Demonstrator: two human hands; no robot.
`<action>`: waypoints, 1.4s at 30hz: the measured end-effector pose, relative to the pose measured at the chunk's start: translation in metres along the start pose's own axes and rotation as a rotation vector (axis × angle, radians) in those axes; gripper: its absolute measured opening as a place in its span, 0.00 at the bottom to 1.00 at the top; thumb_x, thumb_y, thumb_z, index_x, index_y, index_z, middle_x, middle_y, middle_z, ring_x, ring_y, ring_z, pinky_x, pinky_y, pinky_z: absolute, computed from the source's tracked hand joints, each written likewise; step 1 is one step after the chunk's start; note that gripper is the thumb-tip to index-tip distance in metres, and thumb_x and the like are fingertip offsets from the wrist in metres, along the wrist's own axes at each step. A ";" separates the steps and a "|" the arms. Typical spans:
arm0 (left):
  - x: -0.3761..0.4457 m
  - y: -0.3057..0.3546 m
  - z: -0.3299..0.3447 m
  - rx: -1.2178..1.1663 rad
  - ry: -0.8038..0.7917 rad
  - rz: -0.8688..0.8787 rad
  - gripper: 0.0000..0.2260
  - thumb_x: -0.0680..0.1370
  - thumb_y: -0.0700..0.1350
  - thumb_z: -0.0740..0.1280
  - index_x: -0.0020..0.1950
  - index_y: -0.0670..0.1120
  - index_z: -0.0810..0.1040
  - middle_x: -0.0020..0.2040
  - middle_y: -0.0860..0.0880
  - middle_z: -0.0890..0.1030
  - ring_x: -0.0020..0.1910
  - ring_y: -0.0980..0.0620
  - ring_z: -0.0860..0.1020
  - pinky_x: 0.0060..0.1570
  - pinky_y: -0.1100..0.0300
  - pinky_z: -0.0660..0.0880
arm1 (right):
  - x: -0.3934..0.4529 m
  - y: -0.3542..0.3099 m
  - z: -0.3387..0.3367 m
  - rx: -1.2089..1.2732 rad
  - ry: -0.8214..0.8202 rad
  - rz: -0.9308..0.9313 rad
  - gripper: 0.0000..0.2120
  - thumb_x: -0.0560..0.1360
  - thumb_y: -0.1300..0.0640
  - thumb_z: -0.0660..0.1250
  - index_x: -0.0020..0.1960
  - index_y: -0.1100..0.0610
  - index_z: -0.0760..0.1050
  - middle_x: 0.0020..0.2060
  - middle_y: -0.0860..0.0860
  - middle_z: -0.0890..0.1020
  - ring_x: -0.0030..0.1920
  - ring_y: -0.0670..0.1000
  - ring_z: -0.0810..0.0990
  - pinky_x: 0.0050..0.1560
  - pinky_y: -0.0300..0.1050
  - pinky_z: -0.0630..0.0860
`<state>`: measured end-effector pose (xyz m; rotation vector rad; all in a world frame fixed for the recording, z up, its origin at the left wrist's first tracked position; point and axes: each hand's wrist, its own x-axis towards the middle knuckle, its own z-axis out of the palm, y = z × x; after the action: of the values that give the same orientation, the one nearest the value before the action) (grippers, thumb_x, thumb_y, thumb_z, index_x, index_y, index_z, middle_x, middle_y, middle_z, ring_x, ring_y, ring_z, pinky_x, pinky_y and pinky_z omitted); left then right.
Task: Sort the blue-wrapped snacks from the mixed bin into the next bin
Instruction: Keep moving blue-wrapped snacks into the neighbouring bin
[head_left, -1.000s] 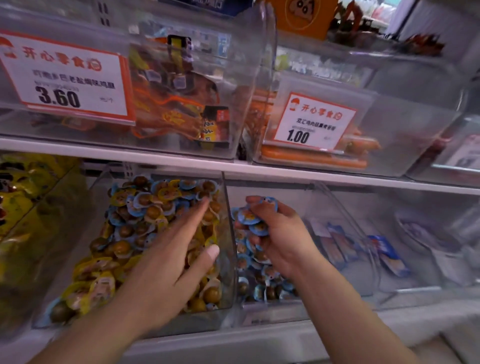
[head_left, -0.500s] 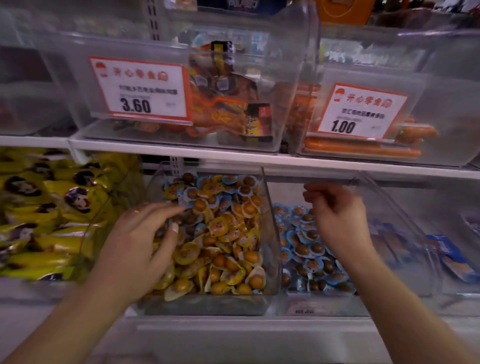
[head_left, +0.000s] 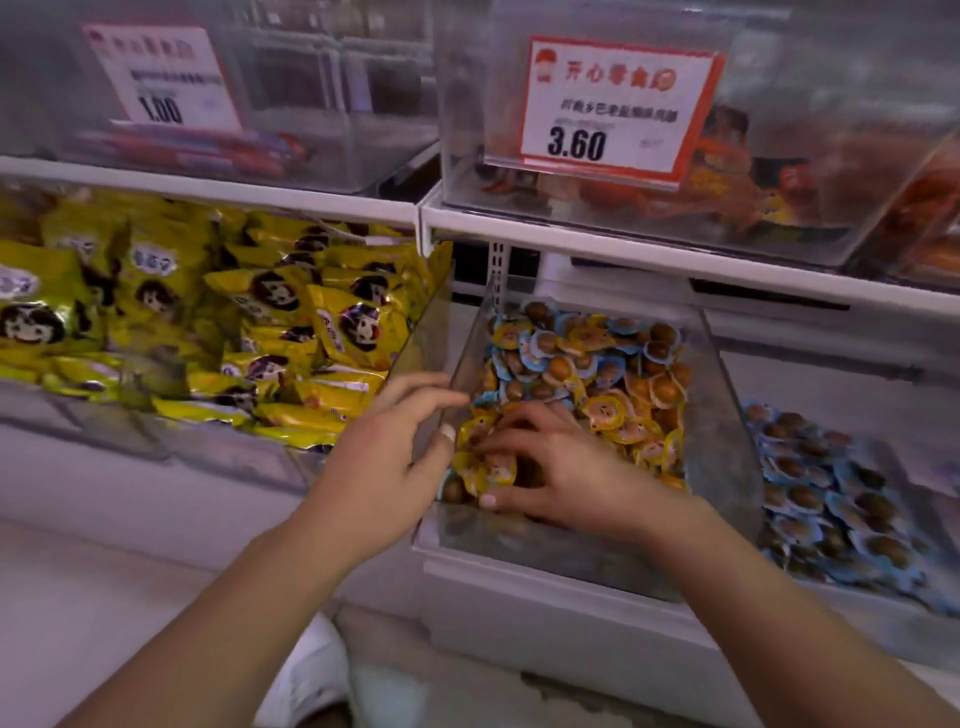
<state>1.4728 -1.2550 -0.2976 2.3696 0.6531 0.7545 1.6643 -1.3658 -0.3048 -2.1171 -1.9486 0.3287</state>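
The clear mixed bin (head_left: 723, 415) stands on the lower shelf at centre, filled with small round snacks in yellow wrappers (head_left: 605, 413) and blue wrappers (head_left: 524, 353). The blue ones lie mostly at its back. To its right, the neighbouring bin holds a pile of only blue-wrapped snacks (head_left: 831, 499). My right hand (head_left: 561, 470) is inside the mixed bin near the front, its fingers spread over yellow-wrapped snacks. My left hand (head_left: 389, 452) rests against the outside of that bin's left wall, fingers relaxed at the rim and thumb on the wall.
A bin of large yellow snack packs (head_left: 260, 322) sits to the left. The upper shelf carries clear bins with price tags 3.60 (head_left: 618, 109) and 1.00 (head_left: 161, 78). A white shoe (head_left: 311, 670) shows on the floor below.
My right hand dropped its blue snacks in the right bin, then crossed into the mixed bin. My left hand came out to the bin's left wall. The view has swung left.
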 end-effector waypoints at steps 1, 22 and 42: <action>0.000 -0.001 -0.001 -0.005 -0.027 -0.007 0.13 0.81 0.46 0.64 0.64 0.55 0.78 0.67 0.61 0.69 0.64 0.61 0.72 0.63 0.57 0.72 | 0.002 0.005 -0.002 -0.042 -0.005 -0.002 0.29 0.70 0.31 0.67 0.68 0.39 0.73 0.64 0.46 0.70 0.66 0.52 0.66 0.68 0.51 0.67; -0.001 0.008 -0.008 0.579 -0.265 0.303 0.16 0.71 0.55 0.56 0.42 0.55 0.84 0.75 0.54 0.69 0.80 0.48 0.52 0.76 0.37 0.47 | -0.041 -0.006 -0.027 -0.022 -0.178 -0.052 0.13 0.81 0.52 0.61 0.60 0.53 0.81 0.53 0.50 0.81 0.57 0.48 0.75 0.63 0.42 0.68; 0.001 0.005 -0.003 0.799 -0.400 0.312 0.20 0.71 0.62 0.72 0.57 0.53 0.77 0.63 0.53 0.76 0.72 0.43 0.69 0.75 0.35 0.51 | -0.042 -0.012 -0.013 0.068 -0.150 0.065 0.16 0.82 0.56 0.57 0.65 0.51 0.78 0.57 0.47 0.81 0.60 0.48 0.75 0.57 0.44 0.71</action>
<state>1.4728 -1.2572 -0.2916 3.2789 0.4596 0.0953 1.6541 -1.4073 -0.2886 -2.1723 -1.9208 0.5733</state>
